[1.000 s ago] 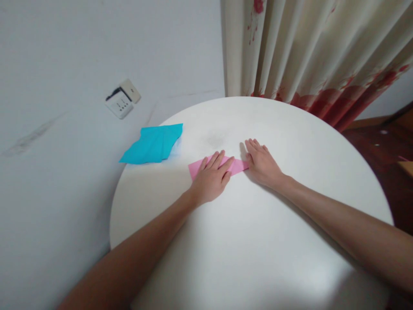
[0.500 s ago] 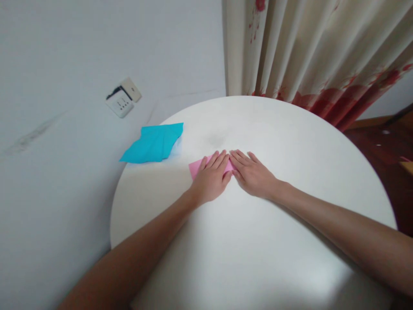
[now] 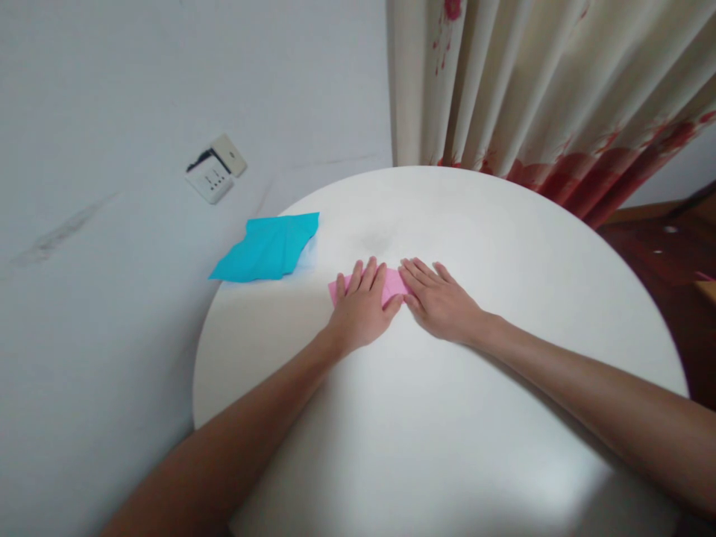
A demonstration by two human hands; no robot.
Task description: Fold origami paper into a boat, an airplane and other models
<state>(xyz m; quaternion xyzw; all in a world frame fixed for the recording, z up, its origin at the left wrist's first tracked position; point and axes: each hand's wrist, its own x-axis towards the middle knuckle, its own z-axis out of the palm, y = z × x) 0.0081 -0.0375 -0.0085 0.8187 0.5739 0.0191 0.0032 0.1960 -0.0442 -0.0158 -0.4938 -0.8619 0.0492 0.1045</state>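
A small piece of pink paper (image 3: 394, 284) lies flat on the white round table (image 3: 447, 418), partly covered by both hands. My left hand (image 3: 361, 306) rests palm down on its left and middle part, fingers spread and thumb pointing right. Pink shows between those fingers and at the left corner. At the right end, my right hand (image 3: 439, 298) presses down with its fingers stretched out flat, hiding that end of the paper. The two thumbs are close together near the paper's lower edge.
Creased blue paper (image 3: 268, 247) lies at the table's left rim, partly over the edge by the wall. A socket (image 3: 209, 179) is on the wall above it. Behind the table hangs a floral curtain (image 3: 531, 97). A grey smudge marks the tabletop.
My left hand has shifted slightly left and its fingers have spread, showing more pink paper between the hands. My right hand has stayed nearly in place.
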